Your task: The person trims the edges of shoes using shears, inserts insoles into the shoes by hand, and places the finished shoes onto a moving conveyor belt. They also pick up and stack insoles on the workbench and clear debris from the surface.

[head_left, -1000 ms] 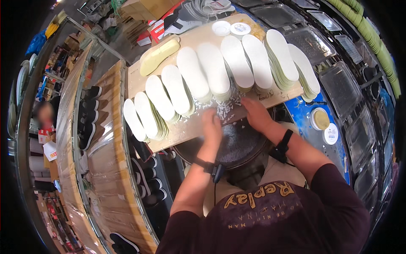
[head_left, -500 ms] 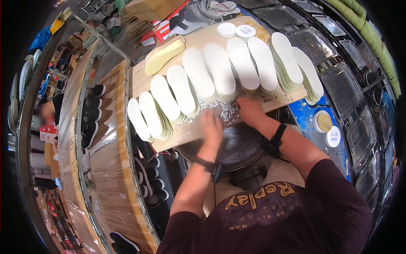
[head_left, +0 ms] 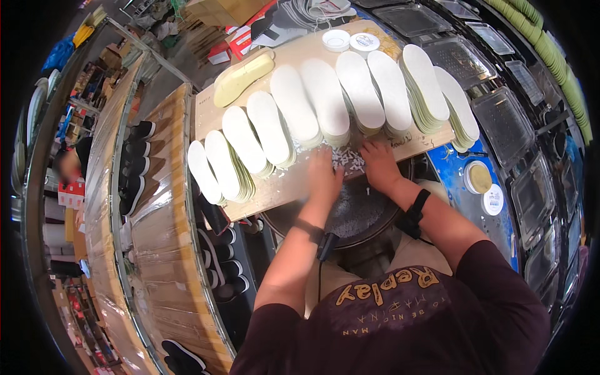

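While loose white scraps (head_left: 349, 160) lie uncleared at the near edge of the wooden board (head_left: 275, 195), in the centre of the frame, pale specks already show in the dark basin (head_left: 350, 219) below them. The left hand (head_left: 324, 178), blurred, and the right hand (head_left: 380, 165) reach up the frame on either side of the scraps, apart from each other; whether their fingers grip any, I cannot tell.

Both hands (head_left: 379, 164) are right by little white bits (head_left: 350, 160) on the wooden worktop (head_left: 275, 190), near piles of white shoe insoles (head_left: 269, 128).
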A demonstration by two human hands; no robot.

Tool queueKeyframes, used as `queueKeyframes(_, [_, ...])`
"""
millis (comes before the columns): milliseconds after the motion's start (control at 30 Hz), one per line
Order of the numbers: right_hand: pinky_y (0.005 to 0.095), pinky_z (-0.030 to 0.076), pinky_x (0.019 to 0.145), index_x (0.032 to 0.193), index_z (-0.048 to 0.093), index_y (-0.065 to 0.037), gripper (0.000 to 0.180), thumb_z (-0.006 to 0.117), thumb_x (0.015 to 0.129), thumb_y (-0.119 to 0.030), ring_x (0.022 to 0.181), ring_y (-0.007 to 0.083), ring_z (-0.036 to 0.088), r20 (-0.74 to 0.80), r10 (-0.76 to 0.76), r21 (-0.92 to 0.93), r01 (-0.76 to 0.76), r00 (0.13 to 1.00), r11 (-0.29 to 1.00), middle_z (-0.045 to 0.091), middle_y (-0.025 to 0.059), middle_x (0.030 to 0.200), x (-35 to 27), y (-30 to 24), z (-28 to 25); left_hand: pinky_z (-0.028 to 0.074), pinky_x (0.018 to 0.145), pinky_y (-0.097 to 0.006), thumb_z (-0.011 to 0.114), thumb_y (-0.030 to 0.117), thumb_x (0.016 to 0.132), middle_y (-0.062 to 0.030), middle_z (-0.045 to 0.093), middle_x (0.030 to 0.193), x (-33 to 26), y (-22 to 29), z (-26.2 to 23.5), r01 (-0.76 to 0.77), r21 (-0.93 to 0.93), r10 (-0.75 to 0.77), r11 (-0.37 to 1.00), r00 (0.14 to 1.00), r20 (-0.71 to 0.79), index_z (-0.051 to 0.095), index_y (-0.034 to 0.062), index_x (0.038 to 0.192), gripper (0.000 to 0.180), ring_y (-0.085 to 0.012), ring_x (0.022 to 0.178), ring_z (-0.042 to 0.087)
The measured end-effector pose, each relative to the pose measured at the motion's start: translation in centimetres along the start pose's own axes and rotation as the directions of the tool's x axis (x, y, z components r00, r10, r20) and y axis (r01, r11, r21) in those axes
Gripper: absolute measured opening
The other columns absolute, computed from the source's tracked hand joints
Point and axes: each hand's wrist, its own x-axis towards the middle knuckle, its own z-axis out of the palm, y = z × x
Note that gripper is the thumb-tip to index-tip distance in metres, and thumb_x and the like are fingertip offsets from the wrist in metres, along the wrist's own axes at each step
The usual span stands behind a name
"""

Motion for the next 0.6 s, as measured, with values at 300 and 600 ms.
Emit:
queueKeyframes(300, [0.0440, 0.040, 0.096, 0.108, 0.061, -0.003, 0.037, 0.056, 0.071, -0.001, 0.112, 0.0344, 0.050, 0.093, 0.098, -0.074, -0.091, 0.991, 0.993, 0.058, 0.0144, 0.119, 0.8, -0.5, 0.2, 0.040, 0.093, -0.046, 0.061, 0.008, 0.081, -0.0183, 0.059, 0.112, -0.1, -0.4, 0.7, 0.013, -0.109, -0.010, 0.994, 0.999, 0.032, 0.062, 0.0020, 0.104, 0.024, -0.0374, 0.106, 0.052])
queueKeyframes(600, [0.0458, 0.038, 0.097, 0.113, 0.058, -0.003, 0.039, 0.056, 0.074, -0.003, 0.113, 0.0346, 0.050, 0.098, 0.123, 0.048, -0.128, 0.988, 0.991, 0.055, 0.0166, 0.123, 0.3, -0.4, -0.3, 0.039, 0.094, -0.048, 0.062, 0.011, 0.083, -0.0173, 0.060, 0.107, -0.2, -0.8, 0.3, 0.079, 0.014, -0.078, 0.997, 0.996, -0.037, 0.063, 0.0033, 0.103, 0.022, -0.0378, 0.105, 0.053])
